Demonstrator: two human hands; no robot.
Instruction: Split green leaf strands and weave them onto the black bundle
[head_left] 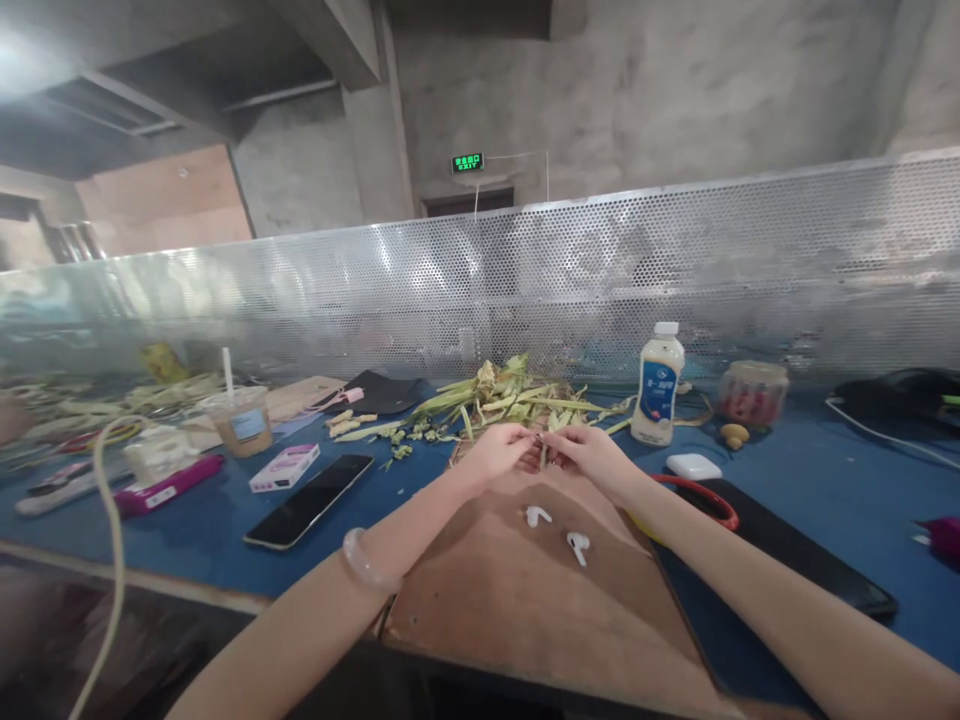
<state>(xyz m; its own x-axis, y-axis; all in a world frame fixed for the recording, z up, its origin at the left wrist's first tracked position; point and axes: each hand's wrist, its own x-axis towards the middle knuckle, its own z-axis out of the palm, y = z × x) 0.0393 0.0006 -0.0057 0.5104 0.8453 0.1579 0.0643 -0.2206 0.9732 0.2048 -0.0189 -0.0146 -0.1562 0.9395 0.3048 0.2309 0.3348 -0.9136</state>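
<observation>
Forearms (300, 615): they lie nearest to the camera, both cut off by the frame; the left one wears a pale bracelet (361, 558).
Left hand (504, 450): narrow, its fingertips drawn together on a small pale piece (544, 456).
Right hand (589, 455): also narrow, on the same piece, meeting the left.
Pale piece: between the fingertips, over the far part of the board (480, 615), just in front of the leaves (517, 398).
Grip: light and even pressure seems best, because so thin a piece may tear or slip.
Wrists: it would help to keep them low and steady, with both hands close together.
Earbuds (577, 547): they lie loose on the board near the hands; a careful worker would avoid brushing them.
Piece's ends: mostly covered by fingers; its material cannot be told.
Red ring (727, 513): partly hidden by the right forearm.
Jar (754, 393): blurred, its contents unclear.
Right edge: it cuts off a purple thing (943, 538).
</observation>
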